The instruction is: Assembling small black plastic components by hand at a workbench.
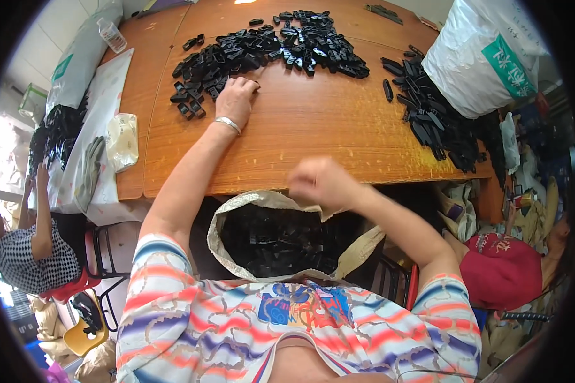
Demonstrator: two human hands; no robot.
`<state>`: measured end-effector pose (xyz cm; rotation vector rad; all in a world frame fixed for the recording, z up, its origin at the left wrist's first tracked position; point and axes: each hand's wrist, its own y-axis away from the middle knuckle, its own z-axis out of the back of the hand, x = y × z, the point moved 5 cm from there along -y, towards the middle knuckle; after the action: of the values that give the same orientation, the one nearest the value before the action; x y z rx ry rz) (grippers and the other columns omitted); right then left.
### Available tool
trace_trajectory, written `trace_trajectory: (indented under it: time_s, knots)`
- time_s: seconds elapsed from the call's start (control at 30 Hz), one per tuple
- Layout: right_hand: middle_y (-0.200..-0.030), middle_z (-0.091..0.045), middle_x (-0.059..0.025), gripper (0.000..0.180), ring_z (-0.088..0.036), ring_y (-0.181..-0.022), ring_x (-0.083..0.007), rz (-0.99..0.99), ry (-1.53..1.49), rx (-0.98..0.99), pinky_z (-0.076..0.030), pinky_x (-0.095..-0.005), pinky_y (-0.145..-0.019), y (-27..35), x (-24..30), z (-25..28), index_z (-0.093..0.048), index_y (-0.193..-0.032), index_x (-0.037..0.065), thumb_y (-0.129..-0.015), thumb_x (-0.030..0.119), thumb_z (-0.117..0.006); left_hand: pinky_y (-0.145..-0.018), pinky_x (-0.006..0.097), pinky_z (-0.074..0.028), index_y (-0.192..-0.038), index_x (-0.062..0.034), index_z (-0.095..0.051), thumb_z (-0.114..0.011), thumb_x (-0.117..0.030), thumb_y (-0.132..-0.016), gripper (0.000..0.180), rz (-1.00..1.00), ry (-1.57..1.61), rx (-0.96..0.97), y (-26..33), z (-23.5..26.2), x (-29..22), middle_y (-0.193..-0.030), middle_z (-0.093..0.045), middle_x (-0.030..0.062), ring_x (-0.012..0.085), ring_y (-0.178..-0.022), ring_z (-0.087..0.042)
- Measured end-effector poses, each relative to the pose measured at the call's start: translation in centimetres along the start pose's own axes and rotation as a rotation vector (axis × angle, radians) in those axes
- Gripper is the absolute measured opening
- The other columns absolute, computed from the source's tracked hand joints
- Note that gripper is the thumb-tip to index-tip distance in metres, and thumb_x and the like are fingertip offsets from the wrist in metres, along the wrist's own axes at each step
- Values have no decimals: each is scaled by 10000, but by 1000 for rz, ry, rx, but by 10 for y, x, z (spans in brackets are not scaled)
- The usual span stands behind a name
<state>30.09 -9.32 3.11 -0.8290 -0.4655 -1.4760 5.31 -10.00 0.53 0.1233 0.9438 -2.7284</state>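
My left hand [235, 99] reaches forward onto the table at the near edge of a large pile of small black plastic pieces [230, 54]. Its fingers are curled, and a dark plastic piece [256, 87] shows at their right side. My right hand [324, 183] is smeared by motion, over the near table edge and the far rim of an open woven sack [236, 276]. Whether it holds anything is not visible. Inside the sack, in front of my body, lie many similar black pieces [278, 239].
Longer black parts [421, 115] lie at the right beside a full white bag [479, 60]. On the left stand a clear bottle [112, 36] and a yellowish packet [122, 142]. Another person in a checked top [35, 252] sits there; a person in red [501, 271] is at right.
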Motion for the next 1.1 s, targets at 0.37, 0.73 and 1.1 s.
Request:
trace_trajectory:
  time_s: [0.37, 0.73, 1.1]
  knots:
    - [-1152, -600, -194, 401, -637, -988, -359, -531, 598, -481, -519, -417, -856, -143, -143, 105, -630, -1109, 80, -791, 290, -753, -772, 371, -498, -934, -57, -567, -656, -74, -820, 147, 74, 291, 26, -4, 15, -62, -930, -641, 101, 305, -963, -588]
    - [-797, -678, -79, 240, -615, -542, -126, -703, -319, -213, -491, -279, -449, -95, -133, 77, -685, -981, 15, -860, 220, -654, -845, 385, -469, -990, -59, -603, -722, -64, -739, 278, 48, 441, 183, 39, 30, -65, -970, -613, 100, 309, -996, -539]
    - [-853, -686, -194, 399, -671, -782, -320, -585, 715, -214, -535, -408, -735, -63, -104, 97, -653, -996, -4, -916, 375, -559, -902, 364, -454, -1114, -48, -611, -736, -99, -749, 389, 79, 399, 166, 44, 29, -61, -1048, -595, 103, 285, -1008, -530]
